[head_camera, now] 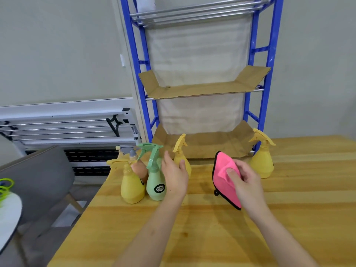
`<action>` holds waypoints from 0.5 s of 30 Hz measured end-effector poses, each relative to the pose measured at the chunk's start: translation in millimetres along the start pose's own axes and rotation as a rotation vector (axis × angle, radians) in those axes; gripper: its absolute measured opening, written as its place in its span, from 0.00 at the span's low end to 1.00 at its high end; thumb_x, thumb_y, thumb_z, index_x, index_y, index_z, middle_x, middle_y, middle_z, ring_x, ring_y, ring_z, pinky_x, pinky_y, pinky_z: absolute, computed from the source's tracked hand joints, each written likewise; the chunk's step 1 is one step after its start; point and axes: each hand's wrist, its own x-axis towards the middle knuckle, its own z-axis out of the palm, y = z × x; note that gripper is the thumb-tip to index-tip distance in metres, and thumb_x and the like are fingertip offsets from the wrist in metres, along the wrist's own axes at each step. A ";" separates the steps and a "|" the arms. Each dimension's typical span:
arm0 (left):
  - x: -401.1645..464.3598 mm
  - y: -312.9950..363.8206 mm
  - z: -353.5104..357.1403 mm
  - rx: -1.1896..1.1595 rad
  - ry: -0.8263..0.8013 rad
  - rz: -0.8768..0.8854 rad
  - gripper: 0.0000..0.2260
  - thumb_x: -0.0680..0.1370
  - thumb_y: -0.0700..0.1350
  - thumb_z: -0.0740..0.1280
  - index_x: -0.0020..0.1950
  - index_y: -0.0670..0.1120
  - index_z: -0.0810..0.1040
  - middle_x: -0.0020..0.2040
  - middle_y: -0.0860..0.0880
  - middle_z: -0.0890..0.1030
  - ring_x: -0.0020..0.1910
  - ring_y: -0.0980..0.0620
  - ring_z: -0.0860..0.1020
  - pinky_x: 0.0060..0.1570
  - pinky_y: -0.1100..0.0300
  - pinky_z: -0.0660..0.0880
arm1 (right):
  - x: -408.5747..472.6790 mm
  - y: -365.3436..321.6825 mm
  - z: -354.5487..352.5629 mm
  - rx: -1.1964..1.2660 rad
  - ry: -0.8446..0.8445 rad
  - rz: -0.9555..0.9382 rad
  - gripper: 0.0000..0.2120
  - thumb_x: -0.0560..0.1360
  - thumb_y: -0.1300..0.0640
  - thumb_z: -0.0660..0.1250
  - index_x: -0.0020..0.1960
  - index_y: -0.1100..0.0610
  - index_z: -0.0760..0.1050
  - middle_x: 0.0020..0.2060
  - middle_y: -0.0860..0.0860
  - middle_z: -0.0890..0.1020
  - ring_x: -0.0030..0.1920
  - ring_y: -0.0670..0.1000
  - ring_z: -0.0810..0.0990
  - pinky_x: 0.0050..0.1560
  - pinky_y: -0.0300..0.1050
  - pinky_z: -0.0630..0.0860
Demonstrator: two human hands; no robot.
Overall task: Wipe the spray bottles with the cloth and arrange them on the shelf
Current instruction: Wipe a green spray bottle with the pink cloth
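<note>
Cloth (226,178) is gripped in right hand (245,182); left hand (174,173), fingers released, probably reaches yellow bottle (182,153): grasp its neck firmly.

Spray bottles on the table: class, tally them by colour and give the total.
Yellow spray bottles: 3
Green spray bottle: 1
Brown spray bottle with grey trigger: 1
Total: 5
</note>
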 end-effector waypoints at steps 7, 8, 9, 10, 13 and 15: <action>-30.7 1.9 -54.9 -0.073 0.121 0.087 0.11 0.83 0.43 0.66 0.66 0.48 0.74 0.54 0.53 0.78 0.48 0.57 0.78 0.55 0.53 0.79 | -15.8 -17.9 19.9 0.018 -0.025 -0.002 0.11 0.82 0.61 0.68 0.61 0.49 0.81 0.53 0.42 0.85 0.56 0.45 0.82 0.53 0.42 0.76; -31.5 0.3 -62.3 -0.093 0.159 0.096 0.08 0.83 0.43 0.66 0.62 0.49 0.75 0.52 0.54 0.77 0.47 0.56 0.78 0.53 0.53 0.79 | -18.7 -20.8 21.9 0.020 -0.033 -0.002 0.11 0.82 0.61 0.68 0.61 0.49 0.80 0.53 0.42 0.84 0.56 0.44 0.81 0.52 0.41 0.75; -30.9 -1.3 -68.7 -0.097 0.192 0.103 0.07 0.83 0.43 0.66 0.60 0.50 0.74 0.51 0.54 0.75 0.47 0.55 0.77 0.52 0.54 0.79 | -21.7 -23.9 23.4 0.023 -0.040 -0.004 0.11 0.82 0.60 0.68 0.61 0.48 0.80 0.53 0.41 0.84 0.56 0.43 0.81 0.51 0.40 0.75; -29.1 -3.6 -73.6 -0.094 0.221 0.108 0.07 0.82 0.43 0.67 0.59 0.51 0.73 0.52 0.54 0.73 0.49 0.53 0.76 0.51 0.55 0.78 | -24.5 -26.5 24.7 0.026 -0.047 -0.004 0.11 0.82 0.60 0.68 0.61 0.48 0.80 0.54 0.41 0.84 0.57 0.43 0.81 0.51 0.40 0.75; -18.6 -10.6 -83.6 -0.035 0.251 0.066 0.13 0.80 0.43 0.71 0.61 0.48 0.72 0.57 0.52 0.70 0.56 0.51 0.72 0.55 0.57 0.71 | -31.7 -32.3 26.5 0.023 -0.069 -0.004 0.11 0.83 0.59 0.68 0.60 0.45 0.79 0.55 0.41 0.84 0.57 0.43 0.80 0.52 0.42 0.76; -9.4 -17.5 -88.0 0.022 0.218 -0.012 0.18 0.78 0.44 0.74 0.63 0.46 0.71 0.58 0.51 0.71 0.59 0.52 0.67 0.58 0.56 0.67 | -35.3 -36.0 26.6 0.015 -0.076 -0.012 0.11 0.83 0.59 0.67 0.61 0.45 0.79 0.55 0.41 0.83 0.58 0.43 0.80 0.52 0.42 0.76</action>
